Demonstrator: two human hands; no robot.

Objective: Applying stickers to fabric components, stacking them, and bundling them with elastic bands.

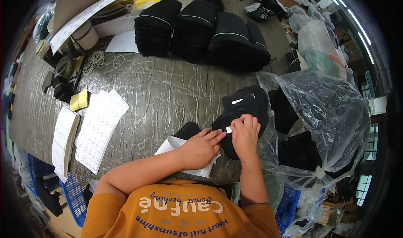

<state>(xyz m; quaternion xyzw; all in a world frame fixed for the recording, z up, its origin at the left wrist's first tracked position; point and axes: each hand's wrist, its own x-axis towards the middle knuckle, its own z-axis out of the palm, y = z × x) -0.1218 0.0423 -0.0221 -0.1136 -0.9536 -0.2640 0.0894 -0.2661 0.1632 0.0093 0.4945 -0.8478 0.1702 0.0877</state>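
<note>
Right hand (247,133): right of centre, fingers curled, thumb and fingertips pinching the edge of a small white rectangular label (228,130).
Left hand (202,150): left of the right hand, palm down, fingers extended close together, fingertips just beside the label; whether the thumb grips anything beneath cannot be told from this angle.
Label: on a dark, soft pile of black cloth pieces (241,109), right of centre; a second white label (237,101) lies above it.
Paper: a curled white sheet (167,144) lies under the left hand and wrist, lower centre.
Bag: a clear, crumpled plastic bag (331,104) holding black cloth, right of the frame.
Bundles: banded black cloth stacks (193,26), upper centre.
Sheets: loose white printed sheets (100,127), left of the frame.
</note>
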